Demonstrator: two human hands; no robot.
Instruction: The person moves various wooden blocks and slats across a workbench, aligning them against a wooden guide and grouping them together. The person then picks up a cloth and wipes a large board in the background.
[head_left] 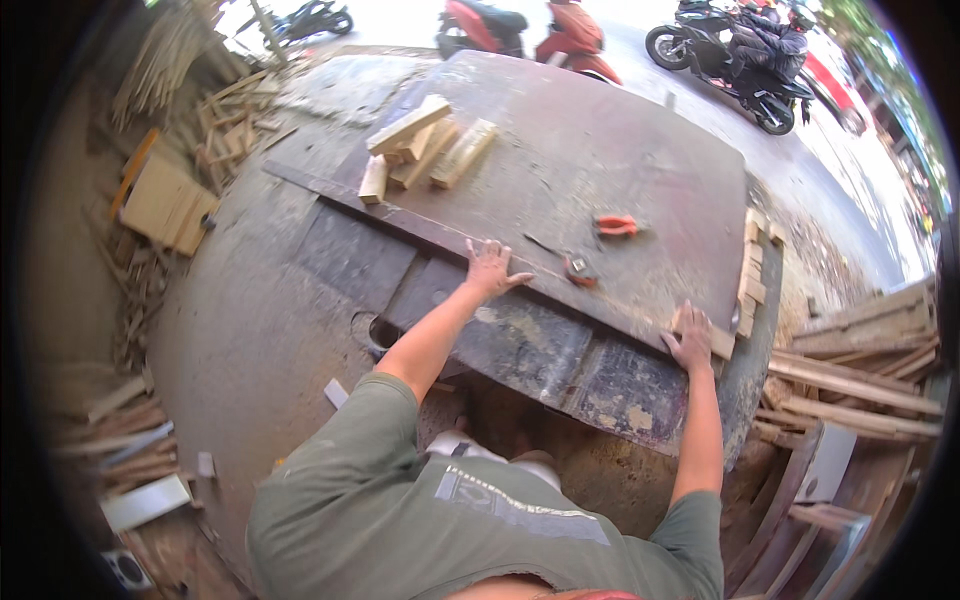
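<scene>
A long dark reddish-brown wooden strip [427, 228] lies along the near side of the workbench top [600, 130]. My left hand [490, 270] rests on it near its middle, palm down with fingers spread. Toward the right end, my right hand [690, 338] presses flat with fingers apart, beside a pale piece of wood [721, 343]. Between and beyond my hands lie a tape measure [580, 270], a thin dark tool [543, 243] whose kind I cannot make out, and pliers with red-orange handles [617, 226]. Neither hand grips anything.
Several pale wood blocks [465, 152] are piled at the bench's far left. More short blocks [750, 285] line its right edge. Scrap wood [235, 125] covers the ground at left, and long planks [850, 390] are stacked at right. Motorbikes [735, 60] stand or pass on the road beyond.
</scene>
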